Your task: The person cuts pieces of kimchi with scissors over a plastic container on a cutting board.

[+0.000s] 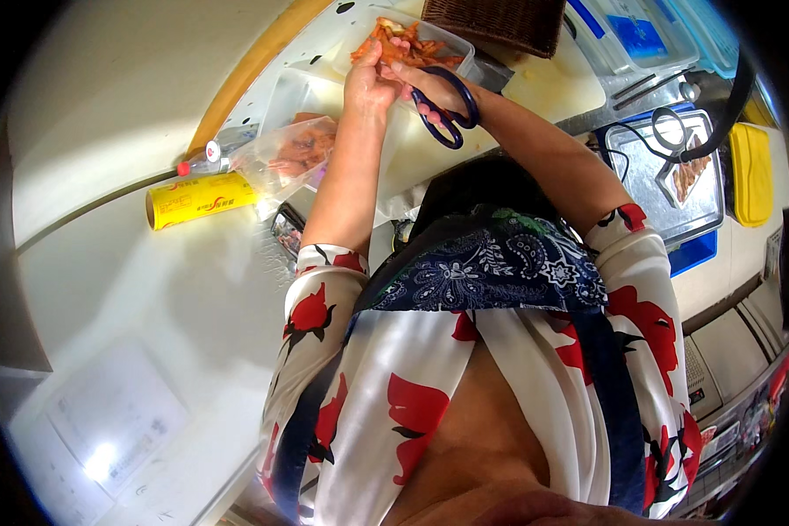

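My right hand [434,92] has its fingers in the handles of dark blue scissors [471,108]; their blades are hidden by my hands. My left hand [367,82] is just beside it, thumb and fingers closed around an orange-red piece of food, partly hidden. Both hands are at the near edge of a clear plastic tub [468,51] filled with orange-red pieces [437,47] that look like chicken feet. Left of my left forearm, a clear plastic container [250,161] lies tilted, with more orange-red pieces [302,152] in or behind it.
At left lie a yellow cling-film roll [200,202], a red-capped bottle [197,163] and a phone [288,227]. A brown woven basket [500,26] stands beyond the tub. Right are a white cutting board [565,85], a metal tray [657,204] and a yellow lid [751,174].
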The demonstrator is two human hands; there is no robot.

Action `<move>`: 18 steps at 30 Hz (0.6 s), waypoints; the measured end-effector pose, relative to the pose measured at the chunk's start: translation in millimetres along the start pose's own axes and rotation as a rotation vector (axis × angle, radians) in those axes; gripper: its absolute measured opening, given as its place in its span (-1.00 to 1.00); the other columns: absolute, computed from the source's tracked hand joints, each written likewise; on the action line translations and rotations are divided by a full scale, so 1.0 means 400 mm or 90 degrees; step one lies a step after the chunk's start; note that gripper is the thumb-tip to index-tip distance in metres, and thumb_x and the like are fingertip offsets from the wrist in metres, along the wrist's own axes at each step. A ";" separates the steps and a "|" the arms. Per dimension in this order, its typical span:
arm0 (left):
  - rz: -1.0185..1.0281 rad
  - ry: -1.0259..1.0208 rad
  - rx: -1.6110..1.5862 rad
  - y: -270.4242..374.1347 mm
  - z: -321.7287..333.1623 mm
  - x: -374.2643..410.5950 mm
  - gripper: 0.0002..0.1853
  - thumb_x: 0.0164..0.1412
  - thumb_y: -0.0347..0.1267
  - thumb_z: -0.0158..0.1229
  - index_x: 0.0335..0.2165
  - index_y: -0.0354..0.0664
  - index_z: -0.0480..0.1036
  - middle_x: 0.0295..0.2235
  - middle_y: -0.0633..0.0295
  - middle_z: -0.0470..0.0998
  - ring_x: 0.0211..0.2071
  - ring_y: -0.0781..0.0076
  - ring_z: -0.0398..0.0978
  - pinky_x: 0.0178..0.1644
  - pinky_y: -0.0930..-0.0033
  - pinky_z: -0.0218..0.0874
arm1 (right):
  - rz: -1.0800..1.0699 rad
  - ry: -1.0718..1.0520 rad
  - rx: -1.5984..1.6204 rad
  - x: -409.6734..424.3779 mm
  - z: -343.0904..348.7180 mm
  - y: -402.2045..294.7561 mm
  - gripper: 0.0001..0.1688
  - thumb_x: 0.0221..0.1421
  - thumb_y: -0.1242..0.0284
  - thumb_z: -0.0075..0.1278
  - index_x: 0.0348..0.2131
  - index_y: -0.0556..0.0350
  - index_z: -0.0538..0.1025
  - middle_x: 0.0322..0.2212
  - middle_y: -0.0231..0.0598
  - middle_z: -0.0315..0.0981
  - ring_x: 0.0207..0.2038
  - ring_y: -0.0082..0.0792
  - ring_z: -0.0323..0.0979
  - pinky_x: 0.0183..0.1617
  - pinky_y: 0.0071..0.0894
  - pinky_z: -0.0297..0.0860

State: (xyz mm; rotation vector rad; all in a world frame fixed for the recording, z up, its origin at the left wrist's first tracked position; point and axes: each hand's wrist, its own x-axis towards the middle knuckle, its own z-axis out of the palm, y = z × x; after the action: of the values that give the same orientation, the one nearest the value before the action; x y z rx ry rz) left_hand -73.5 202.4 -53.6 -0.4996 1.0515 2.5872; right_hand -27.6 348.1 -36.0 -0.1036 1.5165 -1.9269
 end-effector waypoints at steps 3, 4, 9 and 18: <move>-0.005 0.012 0.004 -0.006 0.000 -0.006 -0.77 0.16 -0.35 -0.14 -0.32 -0.32 0.32 -0.31 0.02 0.43 -0.26 0.18 0.36 -0.15 0.13 0.21 | 0.022 -0.006 0.019 -0.017 -0.001 -0.002 -0.34 -0.07 -0.12 -0.17 -0.55 0.19 0.24 -0.84 -0.41 0.10 -0.88 -0.55 0.09 -0.85 -0.55 0.07; -0.003 0.010 -0.001 -0.007 -0.004 -0.006 -0.77 0.16 -0.35 -0.14 -0.32 -0.31 0.32 -0.31 0.03 0.43 -0.26 0.18 0.36 -0.16 0.12 0.21 | 0.031 -0.020 0.015 -0.017 -0.001 -0.001 -0.33 -0.06 -0.15 -0.21 -0.54 0.17 0.25 -0.84 -0.42 0.10 -0.88 -0.57 0.09 -0.86 -0.58 0.08; -0.019 -0.026 0.041 0.010 -0.003 -0.020 -0.76 0.16 -0.32 -0.16 -0.30 -0.25 0.33 -0.27 0.08 0.43 -0.23 0.19 0.34 -0.22 0.12 0.15 | 0.056 -0.088 0.040 -0.006 -0.010 -0.007 -0.31 -0.05 -0.21 -0.30 -0.50 0.10 0.25 -0.82 -0.42 0.11 -0.85 -0.59 0.11 -0.83 -0.63 0.10; 0.054 0.021 -0.028 0.017 0.023 -0.052 -0.76 0.14 -0.28 -0.11 -0.32 -0.21 0.35 -0.23 0.10 0.43 -0.14 0.17 0.33 -0.02 0.09 0.08 | 0.027 -0.077 0.004 0.032 -0.003 -0.027 -0.21 -0.16 -0.32 -0.32 -0.66 0.09 0.29 -0.82 -0.37 0.18 -0.83 -0.57 0.19 -0.81 -0.64 0.15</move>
State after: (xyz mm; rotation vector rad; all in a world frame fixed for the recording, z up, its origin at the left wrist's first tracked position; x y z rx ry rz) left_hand -59.6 201.1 -34.4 -0.5205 1.0494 2.6908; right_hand -42.9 343.2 -31.0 -0.1811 1.4213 -1.8573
